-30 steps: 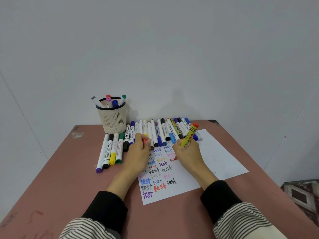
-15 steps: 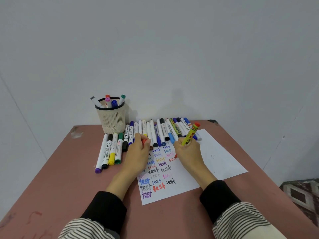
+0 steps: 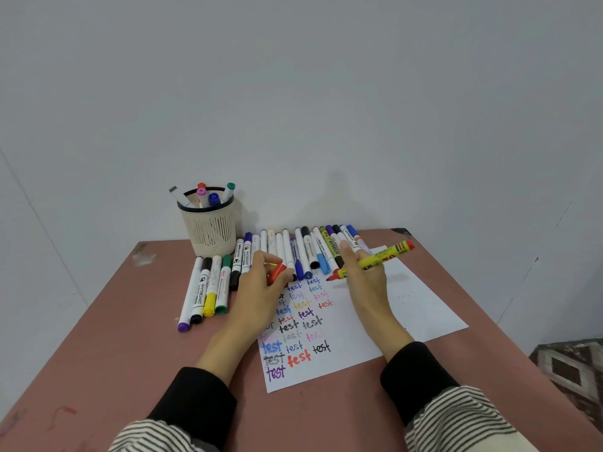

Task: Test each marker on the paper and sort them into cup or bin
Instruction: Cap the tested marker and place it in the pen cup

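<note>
While the right hand [image 3: 365,282] is raised a little above the paper [image 3: 408,308], it holds a yellow marker [image 3: 375,260] across its fingers [image 3: 346,252]; the index finger is stretched forward, and the other fingers are curled round the barrel. This marker lies almost level, its uncapped red tip points to the left, above the upper part of the written words, and its red end points to the right. The left hand [image 3: 261,288] rests on the left edge of the paper with the wrist low, and its fingers pinch a red cap [image 3: 277,272] just beside the row of markers. The paper lies on the pink table [image 3: 114,321] and carries many small words "test" in several colours, in about three columns. Behind the paper, a row of loose markers [image 3: 303,252] lies side by side on the table, near sixteen of them, though some are hidden by the hands. To the left of this row lie four more markers [image 3: 205,288], with purple, black, yellow and green caps. A beige mesh cup [image 3: 210,228] stands at the far left of the table, near the wall, and five markers stand inside it. Both forearms wear black cuffs and striped sleeves [image 3: 456,419].
</note>
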Demonstrator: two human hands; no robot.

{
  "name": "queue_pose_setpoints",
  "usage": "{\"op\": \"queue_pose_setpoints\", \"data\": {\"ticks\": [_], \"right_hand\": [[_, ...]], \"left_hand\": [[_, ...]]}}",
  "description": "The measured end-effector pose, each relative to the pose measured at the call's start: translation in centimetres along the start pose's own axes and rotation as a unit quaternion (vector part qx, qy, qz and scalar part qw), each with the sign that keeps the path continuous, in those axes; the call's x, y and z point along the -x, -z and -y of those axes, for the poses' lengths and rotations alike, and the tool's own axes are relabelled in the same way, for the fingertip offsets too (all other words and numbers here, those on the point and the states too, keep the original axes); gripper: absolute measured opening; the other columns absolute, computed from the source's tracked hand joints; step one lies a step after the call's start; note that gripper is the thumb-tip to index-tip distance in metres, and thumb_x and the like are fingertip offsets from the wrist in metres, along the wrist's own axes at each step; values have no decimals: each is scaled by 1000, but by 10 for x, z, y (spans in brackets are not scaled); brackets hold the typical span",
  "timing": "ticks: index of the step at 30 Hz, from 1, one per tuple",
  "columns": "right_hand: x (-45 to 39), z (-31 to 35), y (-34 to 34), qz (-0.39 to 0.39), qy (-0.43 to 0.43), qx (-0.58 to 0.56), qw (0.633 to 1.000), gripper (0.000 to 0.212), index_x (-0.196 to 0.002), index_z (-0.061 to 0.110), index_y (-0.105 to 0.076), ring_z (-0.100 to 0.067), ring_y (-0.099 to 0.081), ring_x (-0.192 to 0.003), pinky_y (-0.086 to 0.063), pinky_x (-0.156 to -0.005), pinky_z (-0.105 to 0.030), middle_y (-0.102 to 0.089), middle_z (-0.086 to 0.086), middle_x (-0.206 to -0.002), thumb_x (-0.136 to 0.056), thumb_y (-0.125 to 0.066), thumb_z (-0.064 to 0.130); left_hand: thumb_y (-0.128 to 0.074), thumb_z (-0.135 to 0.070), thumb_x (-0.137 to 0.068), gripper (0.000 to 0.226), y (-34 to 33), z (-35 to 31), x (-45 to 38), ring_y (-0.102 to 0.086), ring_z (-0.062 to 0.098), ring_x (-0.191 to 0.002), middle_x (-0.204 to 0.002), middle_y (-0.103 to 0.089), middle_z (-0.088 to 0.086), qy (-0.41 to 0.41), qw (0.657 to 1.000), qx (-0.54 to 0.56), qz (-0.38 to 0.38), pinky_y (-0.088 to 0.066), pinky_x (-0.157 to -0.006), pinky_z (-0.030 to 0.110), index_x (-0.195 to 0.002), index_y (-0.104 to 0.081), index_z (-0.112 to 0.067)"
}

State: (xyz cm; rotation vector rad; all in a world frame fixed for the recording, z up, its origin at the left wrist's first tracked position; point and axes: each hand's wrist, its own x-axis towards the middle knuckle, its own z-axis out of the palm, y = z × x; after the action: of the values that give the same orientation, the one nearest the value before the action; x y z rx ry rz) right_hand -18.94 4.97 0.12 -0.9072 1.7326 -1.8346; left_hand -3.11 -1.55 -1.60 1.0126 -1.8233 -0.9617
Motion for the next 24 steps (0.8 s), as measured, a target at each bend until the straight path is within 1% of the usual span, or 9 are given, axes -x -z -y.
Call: {"op": "queue_pose_setpoints", "data": {"ticks": [3, 5, 7, 10, 12, 15, 17, 19, 24], "right_hand": [[0, 3, 1, 11, 1, -18, 1000, 43, -63, 16, -41, 4, -44, -43, -38, -48, -8, -43, 5, -55, -90, -62, 42], [-1, 5, 1, 38, -10, -28, 999, 36, -69, 16, -50, 0, -46, -48, -39, -49, -14, -51, 3, -61, -87, -65, 44], [1, 8, 1, 78, -45, -79, 993, 33, -79, 14, -60, -7, -44, -51, -37, -47, -18, -54, 3, -58, -88, -63, 46], [1, 13, 3, 114, -119, -182, 969, 45, -84, 9, -70, -10, -45, -46, -34, -47, -21, -62, -5, -61, -95, -51, 48], [1, 14, 4, 120, -144, -205, 961, 37, -82, 9, -65, -10, -42, -41, -32, -45, -20, -63, -9, -61, -97, -51, 40], [0, 13, 4, 129, -146, -184, 963, 22, -87, 10, -58, -9, -36, -37, -27, -39, -17, -62, -9, -57, -98, -53, 29], [1, 13, 5, 132, -139, -161, 968, 20, -87, 11, -57, -8, -34, -36, -25, -38, -16, -60, -7, -55, -98, -54, 28], [1, 13, 6, 129, -131, -150, 971, 21, -86, 10, -57, -7, -33, -36, -24, -37, -16, -57, -5, -53, -97, -55, 27], [-1, 13, 8, 94, -131, -167, 973, 21, -85, 7, -59, -6, -30, -34, -19, -36, -19, -47, -2, -47, -93, -62, 26]], "left_hand": [[-63, -31, -91, 15, 0, -2, 0, -63, 21, -84, -94, -66, 4, -11, 1000, 12, 1, -51, -65, 28, -97, -50, -32], [-63, -30, -91, 12, 1, -2, 0, -62, 19, -79, -93, -65, 1, -22, 1000, 9, -2, -52, -64, 29, -98, -54, -32], [-62, -26, -93, 8, 1, -2, 0, -61, 12, -73, -94, -65, -1, -30, 999, 12, -4, -51, -65, 24, -100, -58, -29], [-58, -20, -96, 11, 2, -3, -1, -63, 6, -72, -94, -67, 0, -21, 999, 40, 10, -53, -65, 18, -105, -64, -22], [-57, -18, -96, 12, 2, -5, -1, -63, 5, -73, -93, -67, 3, -8, 997, 71, 31, -53, -65, 18, -103, -66, -22], [-56, -14, -95, 14, 1, -10, 0, -62, 5, -75, -89, -67, 6, 12, 989, 135, 59, -56, -64, 22, -103, -67, -19], [-56, -12, -95, 15, 0, -12, 0, -62, 5, -77, -88, -67, 7, 22, 984, 160, 70, -57, -65, 23, -105, -67, -15], [-55, -11, -95, 17, 1, -14, 1, -64, 2, -78, -90, -69, 4, 26, 981, 170, 87, -56, -63, 20, -108, -65, -11], [-60, -13, -91, 22, 1, -17, 3, -67, 4, -82, -91, -72, 4, 37, 971, 208, 108, -55, -63, 19, -111, -61, -5]]}}
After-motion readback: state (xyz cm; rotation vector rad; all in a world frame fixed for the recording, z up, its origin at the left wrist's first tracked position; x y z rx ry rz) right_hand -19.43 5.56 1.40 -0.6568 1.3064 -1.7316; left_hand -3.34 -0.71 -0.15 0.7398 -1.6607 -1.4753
